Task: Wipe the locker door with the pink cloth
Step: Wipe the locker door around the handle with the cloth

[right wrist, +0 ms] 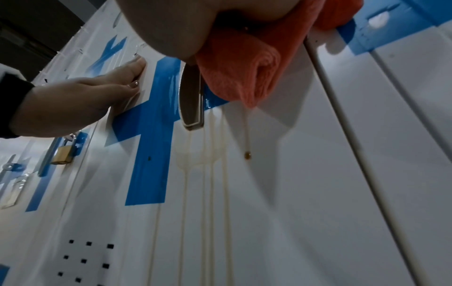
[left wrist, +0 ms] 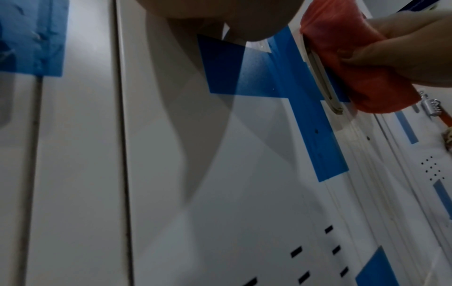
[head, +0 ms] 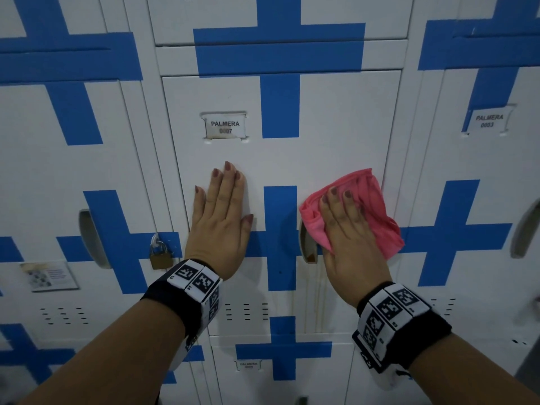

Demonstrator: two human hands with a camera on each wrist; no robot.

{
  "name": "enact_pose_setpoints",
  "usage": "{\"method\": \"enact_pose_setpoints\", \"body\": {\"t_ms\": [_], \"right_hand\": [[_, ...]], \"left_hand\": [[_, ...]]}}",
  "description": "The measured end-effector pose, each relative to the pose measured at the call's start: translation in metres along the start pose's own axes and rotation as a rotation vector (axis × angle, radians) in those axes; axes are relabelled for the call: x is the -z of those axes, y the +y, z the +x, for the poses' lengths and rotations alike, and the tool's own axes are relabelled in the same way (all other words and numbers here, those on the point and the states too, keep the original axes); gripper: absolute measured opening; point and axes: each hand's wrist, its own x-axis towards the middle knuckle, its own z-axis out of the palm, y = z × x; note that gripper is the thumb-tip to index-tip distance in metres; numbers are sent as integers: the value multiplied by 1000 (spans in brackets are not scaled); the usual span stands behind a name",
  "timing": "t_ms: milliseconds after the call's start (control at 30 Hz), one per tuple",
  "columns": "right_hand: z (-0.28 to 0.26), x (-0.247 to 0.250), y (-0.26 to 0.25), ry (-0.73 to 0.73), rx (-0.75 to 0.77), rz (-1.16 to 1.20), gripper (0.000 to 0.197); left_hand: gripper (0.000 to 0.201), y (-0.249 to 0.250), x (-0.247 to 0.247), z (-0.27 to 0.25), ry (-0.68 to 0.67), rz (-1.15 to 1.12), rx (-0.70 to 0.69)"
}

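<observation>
We brace the locker door with our flat, empty left hand — likely to steady it — while our right hand, fingers spread, presses the pink cloth beside the recessed handle.

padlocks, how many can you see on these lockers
2. A brass padlock hangs left of the left hand. A silver padlock shows only in the left wrist view, beyond the pink cloth. Others may be out of frame.
</observation>
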Motion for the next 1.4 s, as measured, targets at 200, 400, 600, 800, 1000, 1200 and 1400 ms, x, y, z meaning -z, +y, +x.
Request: {"method": "enact_pose_setpoints", "body": {"t_ms": [200, 400, 600, 800, 1000, 1200, 1400], "right_hand": [[-8, -4, 1, -40, -21, -37, 67], [-27, -13, 1, -113, -60, -48, 66], [-41, -21, -2, -85, -74, 106, 67], [-8, 10, -43, 287, -312, 686, 61], [35, 23, -59, 103, -137, 342, 63], [27, 3, -60, -136, 88, -36, 63], [13, -6, -44, -156, 260, -210, 66]], "left_hand": [[65, 0, 0, 0, 4, -7, -3], [65, 1, 1, -1, 1, -8, -2], [65, 1, 2, 0, 7, -15, -1], [66, 1, 0, -1, 3, -5, 4], [64, 1, 1, 0, 4, -11, -1], [61, 0, 0, -1, 6, -40, -16], [63, -1, 1, 0, 9, -31, -22]]}}
